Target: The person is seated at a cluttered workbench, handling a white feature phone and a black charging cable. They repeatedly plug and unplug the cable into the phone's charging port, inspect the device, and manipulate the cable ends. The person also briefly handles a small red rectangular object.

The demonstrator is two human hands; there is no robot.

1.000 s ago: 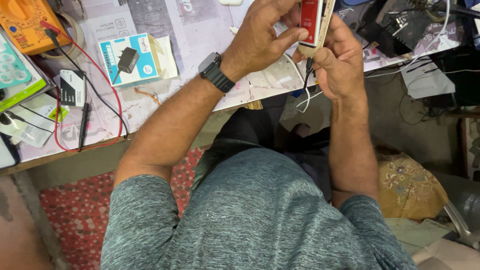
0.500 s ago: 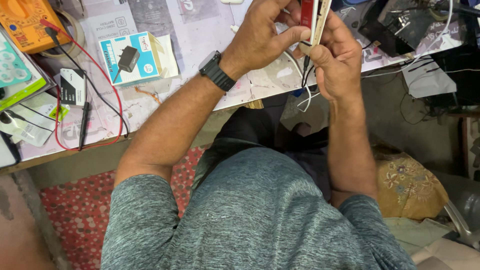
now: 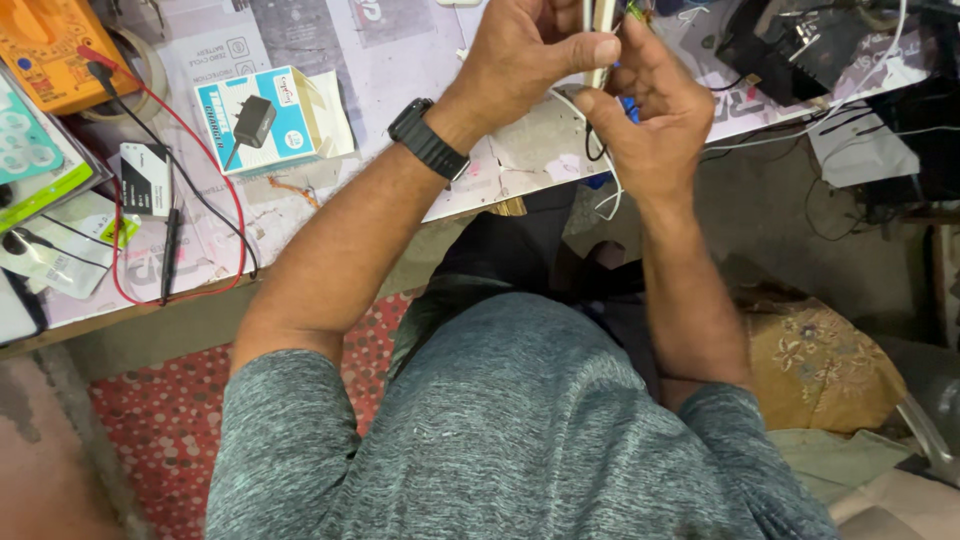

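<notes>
White slim device [image 3: 603, 30] sits pinched between our two hands at the top edge of the view, above the far side of the tabletop [image 3: 400, 60], and only its lower part shows, so we cannot tell what kind it is. Our left hand [image 3: 525, 55] closes on it from the left, thumb stretched across to its edge, a black watch [image 3: 428, 138] on that wrist. Our right hand [image 3: 650, 120] grips it from below and from the right, fingers curled up around it. A thin white wire [image 3: 605, 185] hangs in a loop from between the hands down past the tabletop edge.

Further left on the tabletop lies a blue and white charger box [image 3: 255, 120], with a small black and white carton [image 3: 146, 180] beyond it. A red lead [image 3: 235, 215] and a black lead [image 3: 205, 205] curve across the paper covering towards an orange multimeter [image 3: 50, 45] in the far left corner. To the right a tangle of black parts and white cables [image 3: 800, 50] lies near the hands. Below us we see our grey shirt [image 3: 500, 430], a red dotted mat [image 3: 160, 430] on the floor, and a patterned cushion [image 3: 820, 365] at our right side
</notes>
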